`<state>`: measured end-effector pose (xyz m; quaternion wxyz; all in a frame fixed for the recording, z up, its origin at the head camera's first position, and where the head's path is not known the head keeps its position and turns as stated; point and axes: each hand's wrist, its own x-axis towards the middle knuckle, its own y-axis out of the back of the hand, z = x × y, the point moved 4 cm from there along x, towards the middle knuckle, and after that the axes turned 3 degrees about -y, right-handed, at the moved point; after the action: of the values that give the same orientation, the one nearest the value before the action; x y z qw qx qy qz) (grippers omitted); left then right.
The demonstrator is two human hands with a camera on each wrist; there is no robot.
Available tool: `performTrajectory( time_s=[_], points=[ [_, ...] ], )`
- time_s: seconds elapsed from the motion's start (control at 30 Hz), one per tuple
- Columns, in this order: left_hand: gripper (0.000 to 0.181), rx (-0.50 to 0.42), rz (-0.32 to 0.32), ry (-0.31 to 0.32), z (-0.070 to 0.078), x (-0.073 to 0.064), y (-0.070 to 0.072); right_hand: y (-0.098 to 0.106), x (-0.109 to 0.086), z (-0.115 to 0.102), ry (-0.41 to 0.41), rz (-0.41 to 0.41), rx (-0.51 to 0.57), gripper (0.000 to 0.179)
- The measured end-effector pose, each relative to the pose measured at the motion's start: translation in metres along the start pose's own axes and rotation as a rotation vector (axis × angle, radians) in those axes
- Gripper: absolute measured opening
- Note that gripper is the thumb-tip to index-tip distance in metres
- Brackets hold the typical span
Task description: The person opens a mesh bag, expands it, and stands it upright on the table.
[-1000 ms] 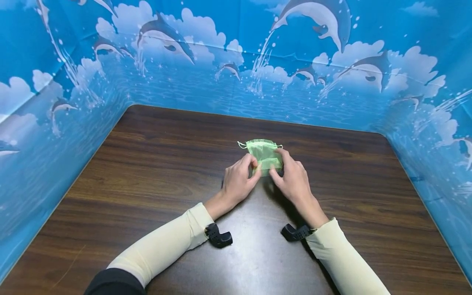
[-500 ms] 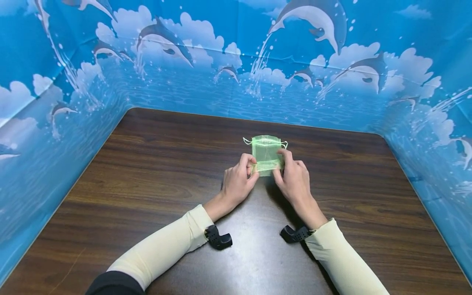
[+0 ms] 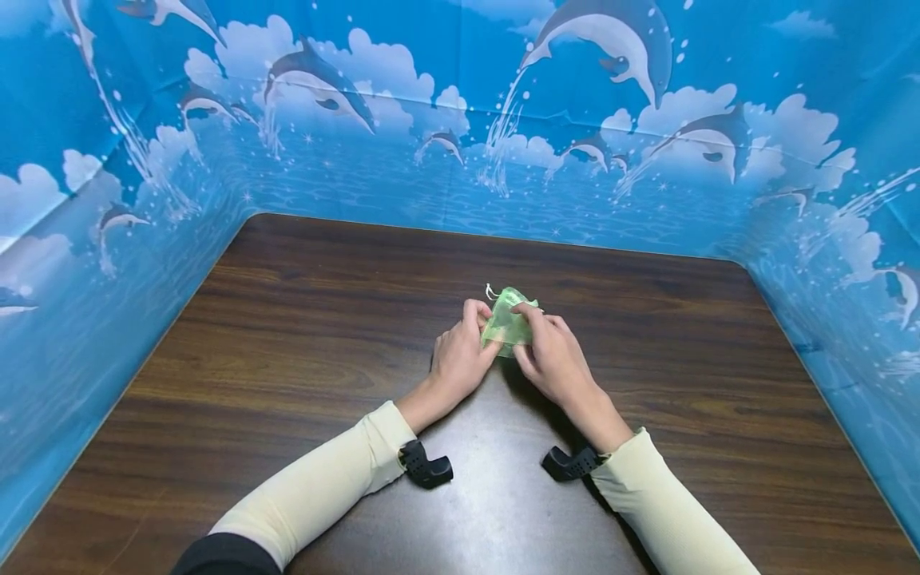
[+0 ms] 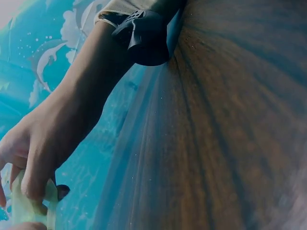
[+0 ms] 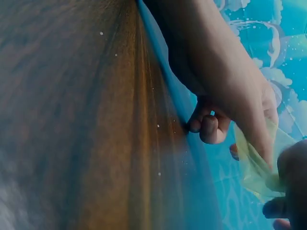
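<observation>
A small green sheer drawstring pouch [image 3: 507,323] with white cords is held between both hands above the table. My left hand [image 3: 460,353] pinches its lower left side between thumb and fingers. At the opposite side my right hand [image 3: 557,359] grips the pouch, its index finger lying across the front. The mesh looks creased and tilted, and the right-hand cord is mostly hidden by fingers. In the left wrist view, pale green fabric [image 4: 25,206] shows beneath the left hand. Thin folds of the pouch [image 5: 254,165] appear between both hands in the right wrist view.
A dark brown wood-grain table [image 3: 323,319] spreads beneath the arms. Blue cloth printed with dolphins [image 3: 446,184] hangs around its back and sides. Each wrist carries a black camera, one on the left [image 3: 426,465] and one on the right [image 3: 571,463], below cream sleeves.
The pouch first turned flatter and squarer toward the head camera, then folded and tipped as my right hand moved left toward the left hand. The left hand has barely shifted.
</observation>
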<state>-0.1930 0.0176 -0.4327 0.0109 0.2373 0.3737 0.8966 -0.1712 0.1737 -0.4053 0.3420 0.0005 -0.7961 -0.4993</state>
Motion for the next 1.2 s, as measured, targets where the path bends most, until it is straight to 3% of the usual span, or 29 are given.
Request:
performTrajectory(
  time_s=[0.1,0.27,0.5,0.8,0.97,1.2],
  points=[
    [0.037,-0.009,0.006,-0.024,0.001,0.000,-0.001,0.001,0.000,0.001,-0.015,0.028,-0.008,0.051],
    [0.031,-0.046,0.075,-0.062,0.004,-0.001,0.002,0.006,-0.001,0.006,-0.080,0.126,-0.046,0.045],
    [0.021,-0.088,0.159,-0.033,0.004,-0.002,0.004,0.009,-0.002,0.006,-0.129,0.202,-0.092,0.043],
    [0.014,-0.122,0.219,-0.074,0.008,0.010,0.010,0.012,0.012,0.006,-0.210,0.112,-0.207,0.055],
    [0.021,-0.091,0.217,-0.103,0.011,0.012,0.008,0.009,0.013,0.006,-0.248,0.087,-0.197,0.052],
    [0.035,-0.055,0.115,0.034,0.004,0.002,0.000,-0.002,0.001,0.008,-0.250,0.042,-0.176,0.048]
  ],
)
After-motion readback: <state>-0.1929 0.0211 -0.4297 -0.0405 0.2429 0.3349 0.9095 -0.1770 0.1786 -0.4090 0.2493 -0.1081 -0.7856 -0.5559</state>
